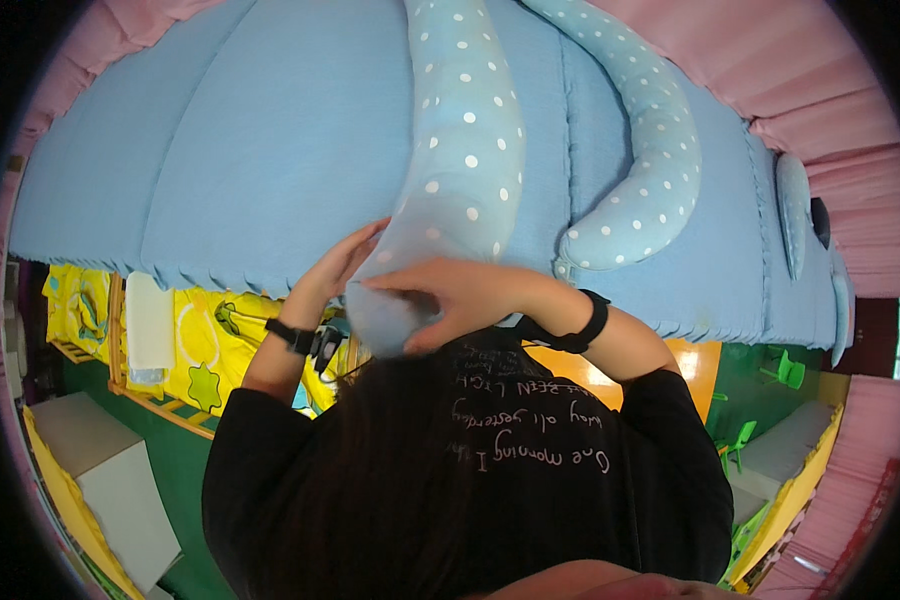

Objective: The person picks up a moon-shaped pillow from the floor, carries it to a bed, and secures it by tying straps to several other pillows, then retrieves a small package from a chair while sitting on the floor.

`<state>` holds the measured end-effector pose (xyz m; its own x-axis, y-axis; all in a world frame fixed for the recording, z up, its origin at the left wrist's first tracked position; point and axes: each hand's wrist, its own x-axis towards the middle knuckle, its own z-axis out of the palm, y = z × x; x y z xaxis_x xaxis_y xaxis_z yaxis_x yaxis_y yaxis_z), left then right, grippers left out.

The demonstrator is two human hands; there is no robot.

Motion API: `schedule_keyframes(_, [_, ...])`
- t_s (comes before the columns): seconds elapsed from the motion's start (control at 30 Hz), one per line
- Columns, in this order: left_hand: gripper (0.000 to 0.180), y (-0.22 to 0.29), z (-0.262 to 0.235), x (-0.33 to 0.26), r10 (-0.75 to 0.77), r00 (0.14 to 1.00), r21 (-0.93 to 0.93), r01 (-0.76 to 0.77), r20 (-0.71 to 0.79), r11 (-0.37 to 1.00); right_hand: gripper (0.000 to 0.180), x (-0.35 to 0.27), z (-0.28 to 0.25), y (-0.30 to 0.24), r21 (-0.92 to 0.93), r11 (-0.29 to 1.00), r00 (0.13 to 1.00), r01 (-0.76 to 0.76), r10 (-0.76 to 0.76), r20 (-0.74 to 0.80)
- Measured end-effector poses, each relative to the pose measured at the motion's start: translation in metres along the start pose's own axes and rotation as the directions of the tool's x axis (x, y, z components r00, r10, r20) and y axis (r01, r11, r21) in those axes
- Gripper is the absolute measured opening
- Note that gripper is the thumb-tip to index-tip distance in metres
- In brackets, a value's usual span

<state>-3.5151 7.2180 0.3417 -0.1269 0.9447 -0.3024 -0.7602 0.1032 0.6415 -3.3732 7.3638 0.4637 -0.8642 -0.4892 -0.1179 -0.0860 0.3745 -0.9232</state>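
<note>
A long light-blue pillow (467, 130) with white dots runs from the far edge of the view toward me, its near end bulging out over the bed's edge. My right hand (457, 296) is closed round that near end from above, fingers and thumb spread across the cloth. Against the pillow's left side lies my left hand (353, 258), gripping it from beside or below; most of its fingertips are hidden behind the pillow. A curved dotted pillow arm (662, 150) rests to the right; whether both belong to one pillow cannot be seen.
The pillows lie on a blue ruffled cover (280, 130). Pink curtains (770, 60) hang beyond it. At left are yellow bedding (195, 350) in a wooden frame and a grey-white box (120, 500). Small green chairs (788, 370) stand on the green floor at right.
</note>
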Motion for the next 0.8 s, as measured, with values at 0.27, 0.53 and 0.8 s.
schedule_keyframes(0.27, [0.068,-0.036,-0.063,-0.123,0.106,0.979,0.713,0.05,-0.173,0.7,0.048,0.002,-0.069,0.151,-0.153,0.942,0.652,-0.3,0.085,-0.754])
schedule_keyframes(0.53, [0.078,-0.086,-0.07,-0.157,0.181,0.925,0.736,0.136,-0.334,0.663,0.085,0.02,-0.099,0.207,0.746,0.665,0.462,0.033,0.652,-0.601])
schedule_keyframes(0.8, [0.085,-0.073,-0.082,-0.138,0.25,0.927,0.762,0.057,-0.281,0.645,0.065,0.038,-0.099,0.158,0.72,0.678,0.491,0.146,0.582,-0.648])
